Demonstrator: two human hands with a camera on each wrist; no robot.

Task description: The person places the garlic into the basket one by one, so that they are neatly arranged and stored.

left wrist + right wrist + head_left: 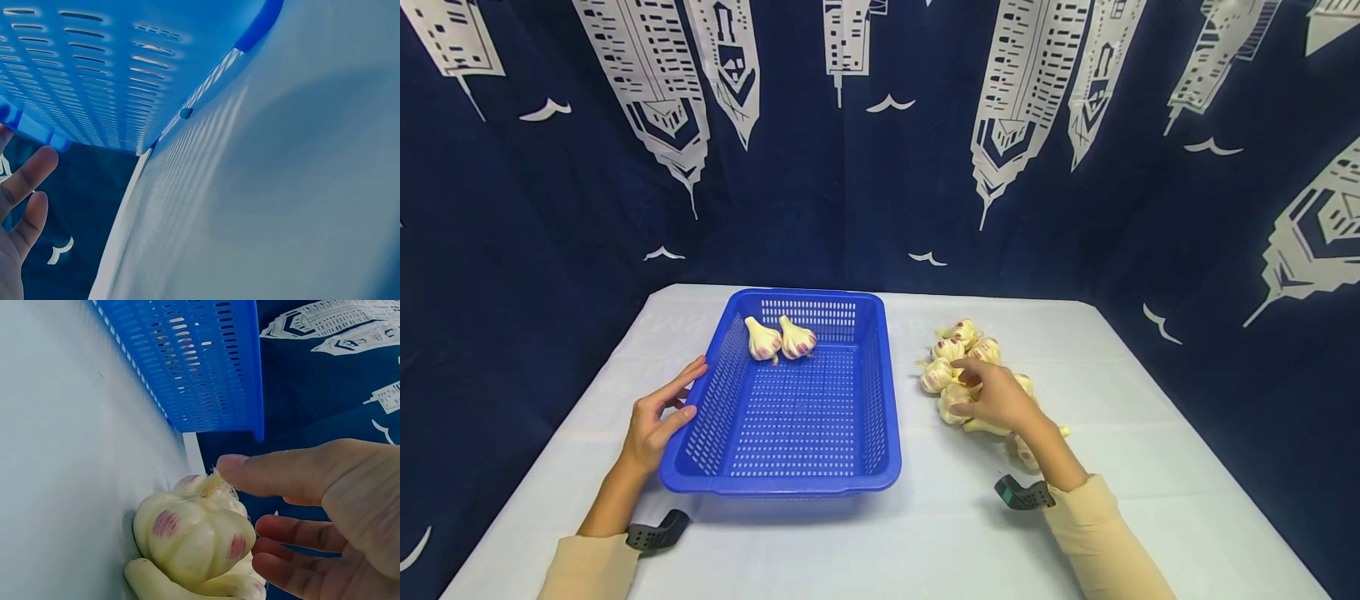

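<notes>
A blue perforated plastic basket stands left of centre, with two garlic bulbs inside at its far left corner. My left hand is at the basket's left side, fingertips on the rim and thumb at the outer wall; in the left wrist view its fingers are loosely extended. Over a pile of garlic bulbs to the basket's right is my right hand, thumb and fingers spread apart. The right wrist view has a purple-streaked bulb right at these fingertips, not gripped.
Both the basket and the pile rest on a white-covered table. A dark blue cloth printed with white buildings hangs behind and around it. Each wrist wears a dark band, the left band and the right band.
</notes>
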